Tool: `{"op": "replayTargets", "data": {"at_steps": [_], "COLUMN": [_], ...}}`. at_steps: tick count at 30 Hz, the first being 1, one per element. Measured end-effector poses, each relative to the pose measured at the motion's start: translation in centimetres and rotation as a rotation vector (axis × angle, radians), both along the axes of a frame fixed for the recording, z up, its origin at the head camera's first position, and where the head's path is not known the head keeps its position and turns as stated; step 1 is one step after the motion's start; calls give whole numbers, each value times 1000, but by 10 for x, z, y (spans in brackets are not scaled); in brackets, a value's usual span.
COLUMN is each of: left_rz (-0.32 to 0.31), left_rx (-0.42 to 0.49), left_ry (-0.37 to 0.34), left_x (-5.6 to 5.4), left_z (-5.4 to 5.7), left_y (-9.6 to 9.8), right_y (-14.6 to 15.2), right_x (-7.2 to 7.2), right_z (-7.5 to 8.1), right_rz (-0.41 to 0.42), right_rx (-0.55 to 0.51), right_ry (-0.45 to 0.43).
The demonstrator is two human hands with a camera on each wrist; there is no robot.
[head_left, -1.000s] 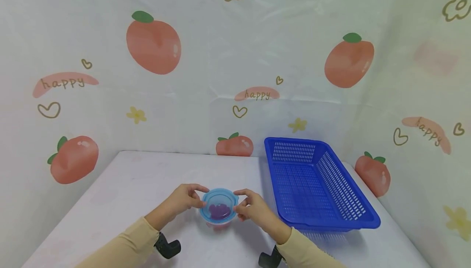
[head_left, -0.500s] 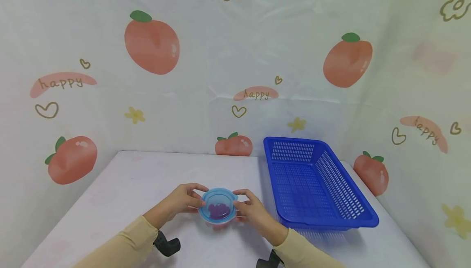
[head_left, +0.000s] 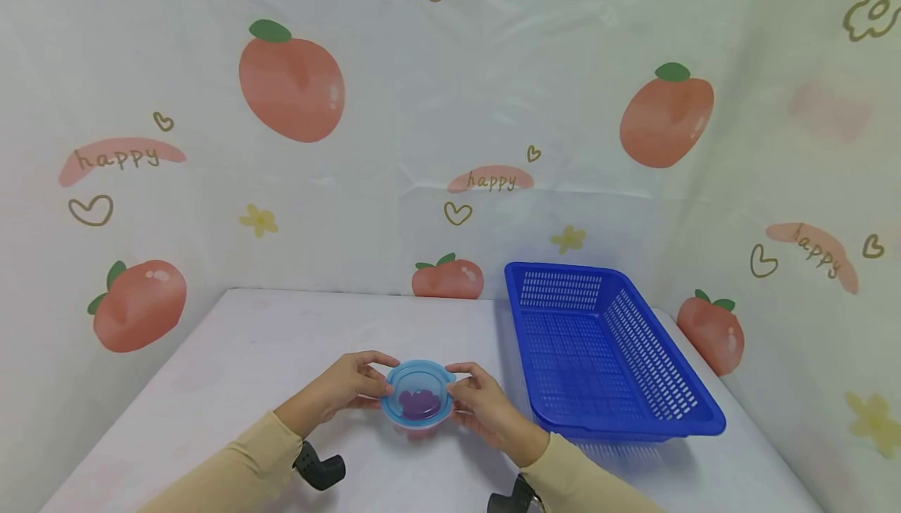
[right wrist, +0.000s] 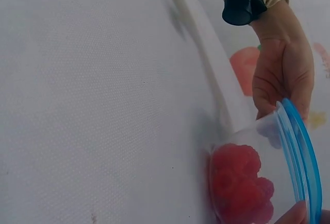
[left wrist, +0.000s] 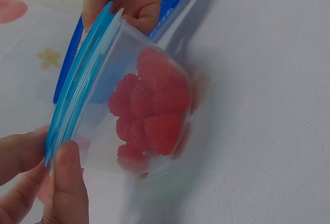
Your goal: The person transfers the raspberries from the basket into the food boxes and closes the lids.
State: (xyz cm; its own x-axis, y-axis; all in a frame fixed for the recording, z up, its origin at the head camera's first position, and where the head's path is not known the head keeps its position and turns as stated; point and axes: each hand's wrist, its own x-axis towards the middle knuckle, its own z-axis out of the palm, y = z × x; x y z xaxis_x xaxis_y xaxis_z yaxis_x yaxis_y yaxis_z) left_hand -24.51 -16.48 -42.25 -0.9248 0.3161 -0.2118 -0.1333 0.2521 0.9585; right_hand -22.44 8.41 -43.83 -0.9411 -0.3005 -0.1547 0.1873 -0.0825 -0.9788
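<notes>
A round clear plastic container [left wrist: 98, 149] with a light blue lid [head_left: 421, 374] stands at the middle of the table. Several red raspberries [left wrist: 160, 98] show through its wall in both wrist views; a purple patch shows through the lid from above. My left hand [head_left: 339, 389] grips the container's left side, forefinger along the lid rim and thumb at its near edge. Opposite it, my right hand [head_left: 489, 411] holds the right side in the same way. In the right wrist view only the right fingertips [right wrist: 295, 212] appear, right at the rim.
To the right lies a large blue plastic basket [head_left: 629, 428], close beside the right forearm. A black wrist camera [head_left: 320, 468] sits under the left sleeve, another [head_left: 512, 497] under the right. Behind the white table [head_left: 281, 333] hangs a fruit-print cloth [head_left: 373, 239].
The fingers of both hands have drawn in closer around the lid rim and container side. The right wrist has shifted slightly left. The container stays in place.
</notes>
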Motion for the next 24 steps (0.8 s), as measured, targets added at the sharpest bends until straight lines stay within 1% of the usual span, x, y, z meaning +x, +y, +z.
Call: {"op": "replayTargets", "data": {"at_steps": [7, 16, 20, 24], "left_rz": [-1, 3, 20, 23], "left_rx": [3, 11, -8, -12], "left_ry": [2, -2, -3, -5], "left_x": [0, 0, 0, -1], "left_z": [0, 1, -1, -1], "left_y": [0, 1, 2, 3], "right_y": [0, -1, 1, 1], "right_x": [-4, -8, -8, -9], "right_z": [-2, -2, -3, -4], "right_rz": [25, 15, 20, 20], "right_rx": [-12, -56, -77, -82], "right_ry": [1, -105, -117, -116]}}
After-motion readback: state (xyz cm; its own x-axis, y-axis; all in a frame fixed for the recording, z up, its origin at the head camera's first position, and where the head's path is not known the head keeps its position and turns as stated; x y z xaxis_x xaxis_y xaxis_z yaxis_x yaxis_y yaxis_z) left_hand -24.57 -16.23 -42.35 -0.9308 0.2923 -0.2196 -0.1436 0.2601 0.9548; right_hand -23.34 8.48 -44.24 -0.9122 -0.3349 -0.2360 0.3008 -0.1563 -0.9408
